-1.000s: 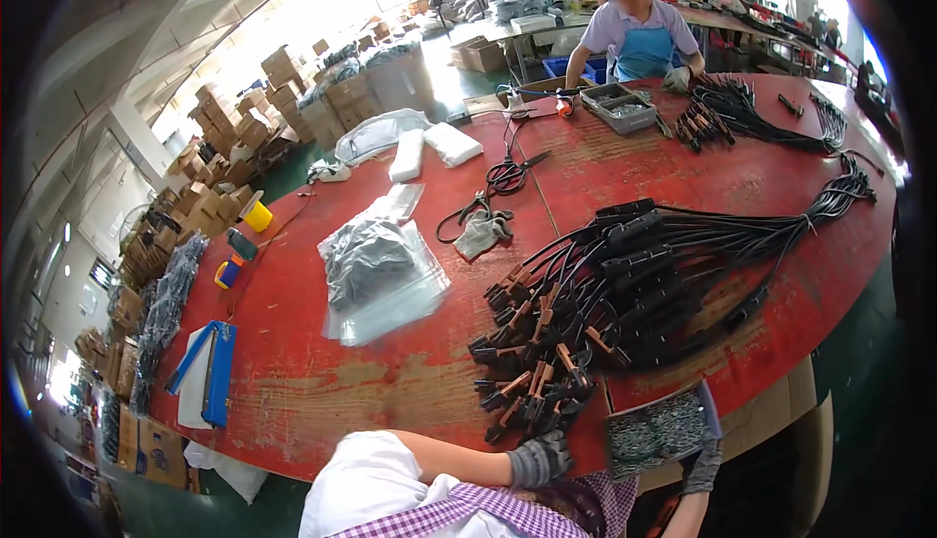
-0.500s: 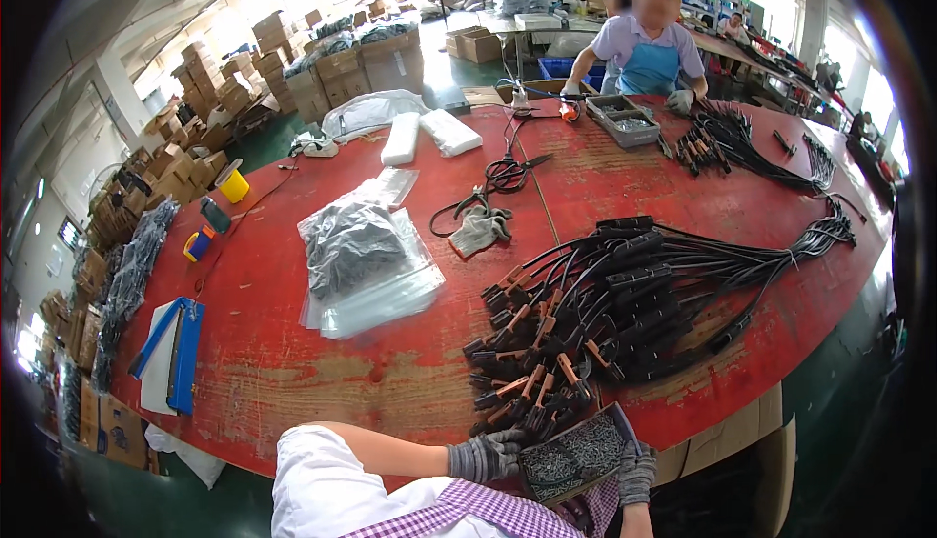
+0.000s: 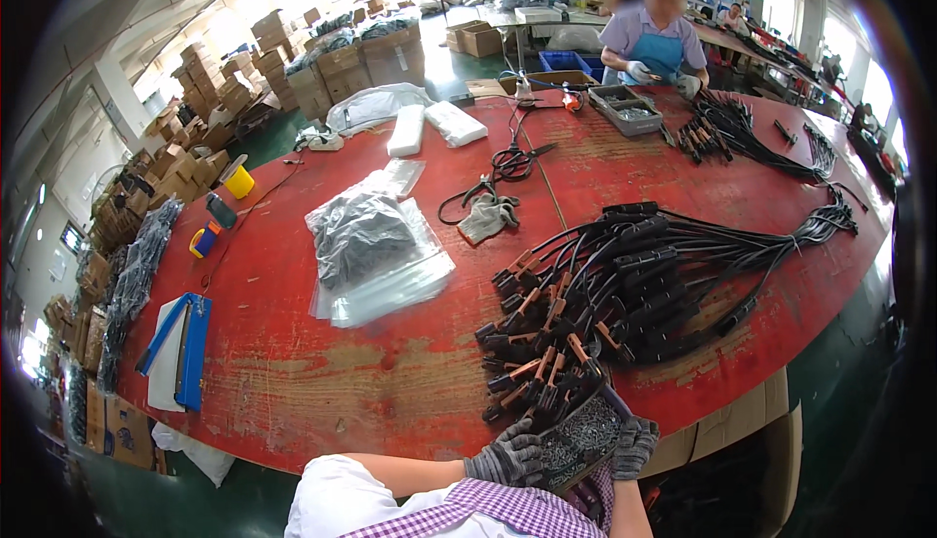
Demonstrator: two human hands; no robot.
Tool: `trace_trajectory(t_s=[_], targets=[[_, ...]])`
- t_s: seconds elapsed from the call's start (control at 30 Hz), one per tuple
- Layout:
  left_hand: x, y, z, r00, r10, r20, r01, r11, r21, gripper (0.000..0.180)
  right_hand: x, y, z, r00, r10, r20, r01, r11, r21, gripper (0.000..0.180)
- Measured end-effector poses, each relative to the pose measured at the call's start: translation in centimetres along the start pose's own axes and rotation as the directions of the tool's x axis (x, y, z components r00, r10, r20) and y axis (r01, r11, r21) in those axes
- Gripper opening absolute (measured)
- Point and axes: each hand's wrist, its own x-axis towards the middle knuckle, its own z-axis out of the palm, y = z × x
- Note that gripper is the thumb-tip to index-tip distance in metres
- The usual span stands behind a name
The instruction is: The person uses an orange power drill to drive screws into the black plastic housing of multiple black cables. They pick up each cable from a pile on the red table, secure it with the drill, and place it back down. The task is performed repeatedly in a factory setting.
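Plainly, tray (image 3: pixel 616 402) between left grip (image 3: pixel 508 455) and right (image 3: pixel 634 449)

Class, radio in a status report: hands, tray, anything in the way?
Left hand at left side of tray; right hand gripping its right side. Small metal pieces inside. Black cable pile close beyond.

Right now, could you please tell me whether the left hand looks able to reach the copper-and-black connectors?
Probably yes: the left hand is at the left side of the tray, and the copper-and-black connectors lie just beyond it, with nothing visible between.
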Motion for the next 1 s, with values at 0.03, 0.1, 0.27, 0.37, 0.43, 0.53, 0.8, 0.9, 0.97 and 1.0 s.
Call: trace_trajectory(t_s=[0.03, 0.1, 0.27, 0.37, 0.43, 0.53, 0.8, 0.9, 0.97, 1.0], targets=[[-0.3, 0.0, 0.0, 1.0, -0.011, 0.024, 0.011, 1.0, -0.007, 0.018, -0.2, -0.1, -0.2, 1.0, 0.001, -0.025, 0.001, 0.997, 0.074, 0.026], [-0.4, 0.3, -0.1, 1.0, 0.01, 0.018, -0.009, 1.0, -0.028, 0.015, -1.4, 0.9, -0.9, 0.996, 0.038, -0.081, -0.029, 0.993, 0.117, 0.026], [-1.3, 0.4, -1.0, 0.999, 0.02, 0.044, -0.021, 0.999, 0.031, 0.018, -7.5, 3.5, -2.5, 0.975, 0.144, -0.168, -0.151, 0.988, -0.029, 0.031], [-1.4, -0.1, -1.1, 0.995, 0.071, 0.074, -0.077, 0.993, 0.086, 0.011, -12.0, 5.3, -1.4, 0.947, 0.292, -0.134, -0.285, 0.956, 0.064, 0.036], [-1.3, -0.4, -1.4, 0.991, 0.07, 0.117, -0.081, 0.992, 0.094, 0.012, -13.1, 6.5, -1.1, 0.95, 0.298, 0.094, -0.29, 0.952, -0.093, 0.039], [0.8, -0.9, -2.2, 0.982, 0.096, 0.164, -0.112, 0.989, 0.095, 0.013, -14.2, 7.5, 0.6, 0.938, 0.34, 0.061, -0.302, 0.892, -0.336, 0.039], [1.8, 1.2, -1.7, 0.965, 0.064, 0.254, -0.107, 0.981, 0.16, 0.012, -7.3, 12.2, 0.1, 0.875, 0.298, 0.382, -0.042, 0.833, -0.552, 0.044], [4.1, 2.9, -1.7, 0.945, 0.099, 0.313, -0.157, 0.974, 0.166, 0.014, -7.0, 16.1, 0.5, 0.822, 0.307, 0.48, 0.019, 0.827, -0.562, 0.05], [4.2, 2.8, -1.9, 0.94, 0.113, 0.321, -0.17, 0.973, 0.156, 0.014, -6.6, 15.8, 0.6, 0.789, 0.344, 0.509, 0.03, 0.806, -0.592, 0.05], [4.1, 2.9, -1.8, 0.939, 0.111, 0.325, -0.167, 0.975, 0.149, 0.014, -6.6, 15.7, 0.6, 0.766, 0.363, 0.53, 0.043, 0.794, -0.606, 0.05]])
